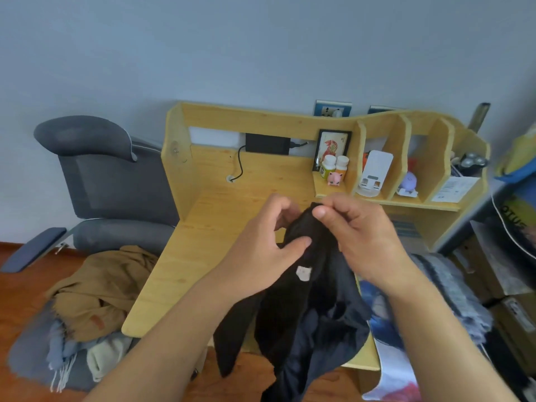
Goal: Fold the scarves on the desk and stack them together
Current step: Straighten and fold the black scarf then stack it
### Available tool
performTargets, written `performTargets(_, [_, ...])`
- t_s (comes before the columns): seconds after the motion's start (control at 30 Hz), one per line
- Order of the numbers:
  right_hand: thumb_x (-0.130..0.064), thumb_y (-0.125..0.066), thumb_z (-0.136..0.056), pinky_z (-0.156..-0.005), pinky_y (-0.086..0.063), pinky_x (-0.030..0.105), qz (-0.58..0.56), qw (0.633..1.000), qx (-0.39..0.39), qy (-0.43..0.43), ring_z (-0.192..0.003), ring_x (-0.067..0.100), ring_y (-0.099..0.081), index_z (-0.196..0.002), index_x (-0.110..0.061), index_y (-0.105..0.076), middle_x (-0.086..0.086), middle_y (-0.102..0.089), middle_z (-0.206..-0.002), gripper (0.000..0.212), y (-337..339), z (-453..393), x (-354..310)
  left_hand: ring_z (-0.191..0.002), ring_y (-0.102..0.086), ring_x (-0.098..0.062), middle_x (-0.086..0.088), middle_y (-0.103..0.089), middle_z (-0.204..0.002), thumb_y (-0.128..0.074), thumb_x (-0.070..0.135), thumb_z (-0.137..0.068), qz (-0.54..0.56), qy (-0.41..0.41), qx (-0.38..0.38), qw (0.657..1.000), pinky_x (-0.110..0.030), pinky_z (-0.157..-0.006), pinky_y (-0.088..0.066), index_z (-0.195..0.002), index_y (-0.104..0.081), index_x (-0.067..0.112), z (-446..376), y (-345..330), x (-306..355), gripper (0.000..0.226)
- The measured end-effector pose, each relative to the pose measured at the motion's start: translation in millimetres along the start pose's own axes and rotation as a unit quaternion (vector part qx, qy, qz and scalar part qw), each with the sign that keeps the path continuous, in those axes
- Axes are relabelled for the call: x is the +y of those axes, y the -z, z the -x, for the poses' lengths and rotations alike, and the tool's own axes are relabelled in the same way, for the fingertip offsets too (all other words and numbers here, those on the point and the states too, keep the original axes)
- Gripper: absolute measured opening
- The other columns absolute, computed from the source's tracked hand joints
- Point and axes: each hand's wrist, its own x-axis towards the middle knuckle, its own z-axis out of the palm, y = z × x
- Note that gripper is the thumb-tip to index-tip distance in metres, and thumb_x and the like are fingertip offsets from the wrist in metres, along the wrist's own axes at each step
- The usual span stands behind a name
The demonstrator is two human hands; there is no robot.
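A black scarf with a small pale label hangs in the air above the wooden desk. My right hand pinches its top edge between thumb and fingers. My left hand grips the cloth just below and to the left, thumb pressed on the fabric. The scarf's lower part droops past the desk's front edge. A grey-striped scarf lies at the desk's right side. A brown scarf is heaped on a pile left of the desk, over a blue-grey fringed one and a cream one.
A grey office chair stands to the left of the desk. The desk's back shelf holds a black box with a cable, a framed picture, two bottles and small toys. A printed cloth lies on the desk's right. Boxes stand at the far right.
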Motion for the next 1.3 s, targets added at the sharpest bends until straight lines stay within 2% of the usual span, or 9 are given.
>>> performTargets(0.13, [-0.031, -0.058, -0.099, -0.065, -0.049, 0.041, 0.005, 0.998, 0.065, 0.003, -0.074, 0.029, -0.059, -0.090, -0.014, -0.071, 0.011, -0.065, -0.080, 0.023, 39, -21, -19, -0.099, -0.063, -0.010, 0.009, -0.061, -0.100, -0.067, 0.012, -0.095, -0.028, -0.079, -0.001, 0.996, -0.018, -0.086, -0.048, -0.103, -0.043, 0.033, -20, -3, 15, 0.032])
performTargets(0.23, [-0.019, -0.058, -0.102, -0.067, -0.048, 0.027, 0.057, 0.992, 0.110, 0.027, -0.070, 0.006, -0.054, -0.085, -0.024, -0.068, -0.004, -0.064, -0.076, 0.021, 65, -39, -31, -0.081, -0.056, -0.005, 0.022, -0.051, -0.092, -0.064, 0.018, -0.095, -0.107, -0.143, 0.022, 0.984, -0.013, -0.070, -0.042, -0.108, -0.042, 0.037, -32, -7, 33, 0.032])
performTargets(0.37, [-0.023, -0.056, -0.102, -0.065, -0.047, 0.034, 0.096, 0.980, 0.169, 0.036, -0.067, 0.003, -0.052, -0.081, -0.028, -0.065, -0.015, -0.061, -0.071, 0.024, 101, -60, -44, -0.078, -0.054, -0.005, 0.017, -0.052, -0.089, -0.055, 0.023, -0.096, -0.161, -0.134, 0.007, 0.978, -0.013, -0.066, -0.037, -0.095, -0.051, 0.032, -50, -11, 50, 0.009])
performTargets(0.5, [-0.020, -0.056, -0.103, -0.073, -0.053, 0.042, 0.076, 0.970, 0.228, 0.029, -0.073, 0.005, -0.055, -0.085, -0.022, -0.068, -0.009, -0.062, -0.075, 0.022, 127, -81, -57, -0.070, -0.052, -0.007, 0.015, -0.052, -0.101, -0.051, 0.033, -0.098, -0.276, -0.115, -0.044, 0.953, -0.013, -0.058, -0.032, -0.088, -0.066, 0.023, -57, -12, 60, 0.021])
performTargets(0.63, [-0.022, -0.053, -0.104, -0.064, -0.045, 0.023, 0.082, 0.964, 0.251, 0.014, -0.065, -0.003, -0.049, -0.091, -0.015, -0.068, -0.006, -0.058, -0.076, 0.021, 135, -94, -64, -0.077, -0.050, -0.004, 0.013, -0.047, -0.111, -0.050, 0.040, -0.098, -0.291, -0.088, -0.067, 0.950, -0.014, -0.060, -0.032, -0.085, -0.068, 0.025, -56, -19, 61, 0.027])
performTargets(0.7, [-0.022, -0.052, -0.105, -0.062, -0.042, 0.017, 0.071, 0.969, 0.235, 0.020, -0.066, -0.003, -0.049, -0.094, -0.010, -0.069, -0.006, -0.057, -0.076, 0.024, 134, -95, -66, -0.081, -0.051, -0.005, 0.012, -0.045, -0.114, -0.051, 0.041, -0.099, -0.273, -0.067, -0.033, 0.959, -0.014, -0.063, -0.034, -0.090, -0.068, 0.026, -62, -23, 64, 0.024])
performTargets(0.87, [-0.017, -0.051, -0.106, -0.074, -0.051, 0.040, -0.014, 0.988, 0.149, 0.029, -0.077, 0.017, -0.056, -0.090, -0.008, -0.068, 0.002, -0.061, -0.080, 0.024, 125, -97, -65, -0.065, -0.047, -0.008, 0.009, -0.048, -0.131, -0.047, 0.040, -0.103, -0.278, -0.108, 0.087, 0.951, -0.011, -0.057, -0.029, -0.123, -0.066, 0.020, -88, -25, 82, 0.034])
performTargets(1.13, [-0.019, -0.053, -0.105, -0.080, -0.054, 0.055, -0.012, 0.981, 0.194, 0.017, -0.077, 0.017, -0.058, -0.086, -0.020, -0.070, 0.000, -0.063, -0.078, 0.026, 128, -97, -63, -0.062, -0.043, -0.002, 0.006, -0.062, -0.095, -0.056, 0.027, -0.100, -0.247, -0.208, 0.178, 0.930, -0.004, -0.056, -0.027, -0.091, -0.076, 0.011, -75, -32, 72, 0.027])
performTargets(1.3, [-0.021, -0.053, -0.105, -0.073, -0.051, 0.040, -0.012, 0.970, 0.242, 0.024, -0.076, 0.010, -0.057, -0.086, -0.024, -0.071, -0.007, -0.063, -0.077, 0.026, 131, -98, -64, -0.075, -0.056, -0.001, 0.012, -0.061, -0.092, -0.054, 0.034, -0.099, -0.174, -0.136, 0.177, 0.959, -0.009, -0.065, -0.045, -0.090, -0.075, 0.017, -69, -33, 63, 0.029])
